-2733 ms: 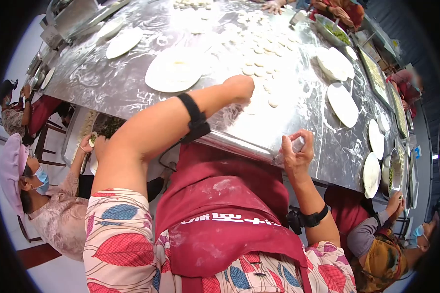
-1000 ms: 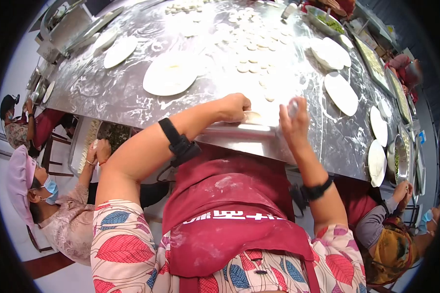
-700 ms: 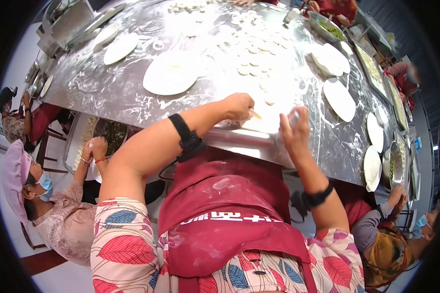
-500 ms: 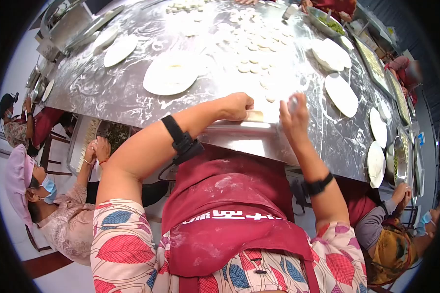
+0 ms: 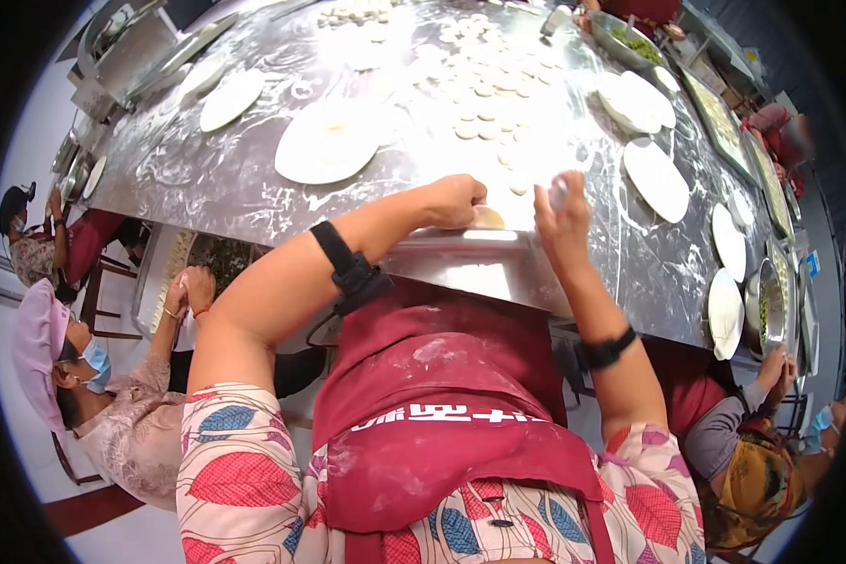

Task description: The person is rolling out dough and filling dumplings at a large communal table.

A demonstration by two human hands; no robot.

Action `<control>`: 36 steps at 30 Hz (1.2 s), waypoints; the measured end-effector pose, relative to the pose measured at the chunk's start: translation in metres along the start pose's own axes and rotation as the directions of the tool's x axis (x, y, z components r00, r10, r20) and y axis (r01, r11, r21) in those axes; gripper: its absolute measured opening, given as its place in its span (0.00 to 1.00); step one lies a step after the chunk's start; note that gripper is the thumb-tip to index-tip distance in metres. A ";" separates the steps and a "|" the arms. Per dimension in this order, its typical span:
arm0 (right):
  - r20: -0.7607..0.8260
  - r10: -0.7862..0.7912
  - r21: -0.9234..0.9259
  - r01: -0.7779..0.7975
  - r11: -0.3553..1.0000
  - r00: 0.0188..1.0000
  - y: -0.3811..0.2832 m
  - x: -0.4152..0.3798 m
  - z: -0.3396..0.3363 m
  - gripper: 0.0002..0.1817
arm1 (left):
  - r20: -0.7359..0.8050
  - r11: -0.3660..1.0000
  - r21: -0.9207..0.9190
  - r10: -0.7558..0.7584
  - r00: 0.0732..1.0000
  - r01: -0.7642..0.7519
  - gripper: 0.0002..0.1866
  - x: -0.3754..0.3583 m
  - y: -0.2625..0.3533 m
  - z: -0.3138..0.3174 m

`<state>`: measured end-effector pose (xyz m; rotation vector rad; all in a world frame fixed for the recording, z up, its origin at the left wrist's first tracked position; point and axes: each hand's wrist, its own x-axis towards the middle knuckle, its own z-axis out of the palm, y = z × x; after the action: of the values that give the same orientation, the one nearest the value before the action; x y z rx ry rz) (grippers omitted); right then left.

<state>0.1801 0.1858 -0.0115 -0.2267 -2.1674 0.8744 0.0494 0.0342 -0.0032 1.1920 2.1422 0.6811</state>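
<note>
My left hand (image 5: 456, 200) rests on the floured steel table (image 5: 226, 179) near its front edge, fingers pinching a small round dough wrapper (image 5: 487, 217). My right hand (image 5: 564, 226) is just to the right of it, closed around a short pale rolling pin (image 5: 558, 193) whose end shows above the fingers. The pin sits right beside the wrapper. Several small dough discs (image 5: 487, 103) lie scattered farther out on the table.
A large white plate (image 5: 327, 143) lies ahead to the left, with more white plates (image 5: 656, 179) along the right side. A bowl of green filling (image 5: 630, 42) stands at the far right. Masked co-workers sit low at the left (image 5: 75, 376) and right (image 5: 743, 461).
My left hand has drawn back from the scattered discs to the table's front edge with a wrapper. My right hand has risen from the edge onto the table beside it.
</note>
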 end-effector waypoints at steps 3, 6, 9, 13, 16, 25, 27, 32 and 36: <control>0.033 0.089 -0.024 -0.089 0.996 0.995 0.004 0.023 0.015 0.14 | -0.026 0.998 0.056 -0.012 1.000 0.013 0.11 0.010 0.010 0.003; 0.012 -0.071 -0.062 0.072 0.995 0.997 -0.002 0.002 -0.004 0.14 | 0.013 0.997 0.078 -0.014 1.000 0.013 0.11 0.012 0.008 0.005; 0.081 0.114 0.125 -0.124 0.984 0.990 -0.015 -0.042 -0.026 0.14 | -0.035 0.997 0.071 0.010 0.999 -0.008 0.10 0.004 -0.005 0.004; 0.036 0.087 0.041 -0.089 0.995 0.996 -0.003 -0.012 -0.008 0.15 | 0.034 0.994 -0.064 -0.085 0.996 0.087 0.10 -0.009 -0.002 -0.002; 0.017 0.055 -0.051 -0.054 0.997 0.998 0.004 0.024 0.017 0.15 | -0.119 0.994 0.111 -0.002 0.993 0.015 0.11 0.002 0.003 0.001; 0.055 0.163 0.139 -0.169 0.976 0.985 -0.022 -0.048 -0.026 0.13 | -0.063 0.991 -0.102 -0.095 0.994 0.088 0.10 -0.010 -0.012 0.003; 0.011 0.094 0.074 -0.094 0.993 0.996 -0.002 -0.020 -0.009 0.14 | -0.058 0.992 -0.094 -0.094 0.994 0.088 0.10 -0.021 -0.006 0.000; 0.006 0.087 -0.024 -0.086 0.996 0.996 0.011 0.023 0.021 0.14 | -0.107 0.992 -0.045 -0.120 0.987 0.116 0.12 -0.001 -0.011 -0.001; -0.016 0.057 0.044 -0.056 0.997 0.998 0.008 -0.020 -0.005 0.15 | -0.012 0.995 0.056 -0.080 0.997 0.080 0.12 -0.021 0.011 -0.005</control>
<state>0.1964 0.1859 -0.0264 -0.2742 -2.1329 0.9477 0.0607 0.0200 0.0127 1.1273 2.2177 0.5958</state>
